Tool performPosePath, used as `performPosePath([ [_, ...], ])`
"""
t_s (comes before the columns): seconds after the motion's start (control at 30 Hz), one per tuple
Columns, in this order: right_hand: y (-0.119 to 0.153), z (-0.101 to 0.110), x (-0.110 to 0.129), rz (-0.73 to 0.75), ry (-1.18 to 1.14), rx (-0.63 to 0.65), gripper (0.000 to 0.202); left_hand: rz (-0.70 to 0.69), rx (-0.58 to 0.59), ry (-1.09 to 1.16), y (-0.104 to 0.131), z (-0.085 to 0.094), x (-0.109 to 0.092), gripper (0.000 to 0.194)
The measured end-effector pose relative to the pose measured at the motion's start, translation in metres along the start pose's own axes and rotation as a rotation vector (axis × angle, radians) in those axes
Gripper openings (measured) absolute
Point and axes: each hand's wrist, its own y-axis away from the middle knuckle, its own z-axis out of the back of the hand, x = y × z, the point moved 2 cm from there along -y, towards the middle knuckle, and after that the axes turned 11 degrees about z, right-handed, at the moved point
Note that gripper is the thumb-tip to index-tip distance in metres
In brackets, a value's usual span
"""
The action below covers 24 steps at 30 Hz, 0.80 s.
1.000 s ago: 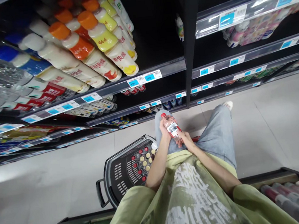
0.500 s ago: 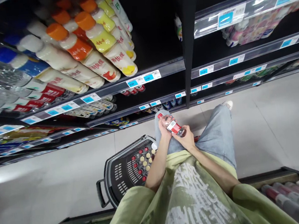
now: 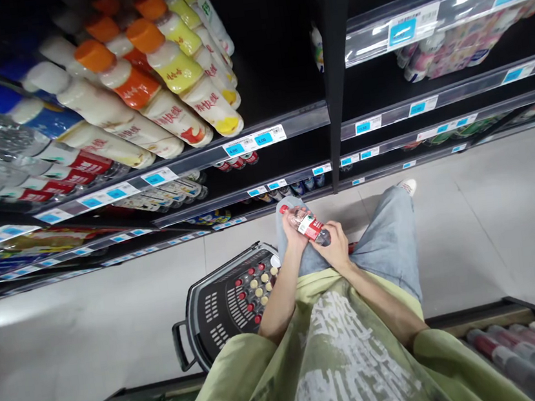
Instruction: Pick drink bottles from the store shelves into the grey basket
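Observation:
I hold a small clear water bottle (image 3: pixel 307 223) with a red cap and a red and white label in front of my waist, tilted with its cap up to the left. My left hand (image 3: pixel 293 236) grips its neck end. My right hand (image 3: pixel 336 247) cups its base from below. Beneath my left forearm stands a black shopping basket (image 3: pixel 208 312) on the floor, filled with several bottles seen from above by their red and pale caps.
A black shelf unit (image 3: pixel 325 76) faces me with milk drinks with orange caps (image 3: pixel 150 78), water bottles at the left, cans lower down and blue price tags along the rails. Grey tiled floor (image 3: pixel 494 218) stretches right. Another shelf of bottles (image 3: pixel 520 351) lies behind me.
The bottle has turned in my hands from nearly upright to tilted, cap to the left, and my right hand has slid round under its base. The view drifted slightly.

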Motion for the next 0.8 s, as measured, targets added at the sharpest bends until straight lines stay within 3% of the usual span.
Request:
performPosePath([
  [0.53,-0.003,0.005,0.002,-0.138,-0.084,0.067,0.054,-0.013,0.024,-0.034,-0.002,-0.001,0.002,0.034],
  [0.7,-0.002,-0.003,-0.002,-0.249,-0.336,0.196,0.073,-0.004,0.042,-0.05,0.004,-0.004,-0.001,0.035],
  [0.8,-0.003,-0.01,-0.004,-0.379,-0.557,0.266,0.071,-0.028,0.041,-0.052,0.008,-0.007,-0.002,0.035],
])
